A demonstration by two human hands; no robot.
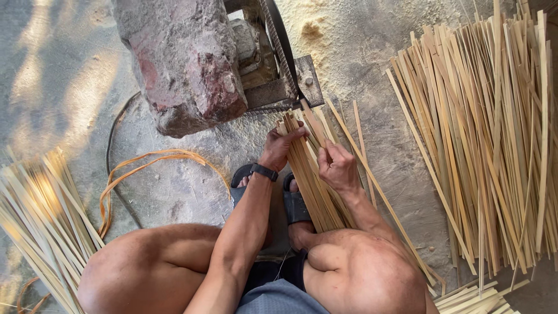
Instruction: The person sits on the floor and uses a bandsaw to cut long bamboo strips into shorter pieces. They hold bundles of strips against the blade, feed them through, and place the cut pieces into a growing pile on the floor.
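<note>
I squat over a bundle of thin bamboo strips [314, 186] that leans from my right knee toward a small machine. My left hand [282, 145], with a black band on its wrist, grips the upper end of the bundle. My right hand [336, 166] pinches one or two strips at the bundle's right side. The strip ends point at the machine's metal plate [302, 81], where a dark belt [279, 40] runs upward.
A large rough stone [186, 58] rests on the machine. A big pile of bamboo strips [488, 134] lies on the right, another pile [40, 221] on the left. An orange band loop [151, 166] and sawdust lie on the concrete floor.
</note>
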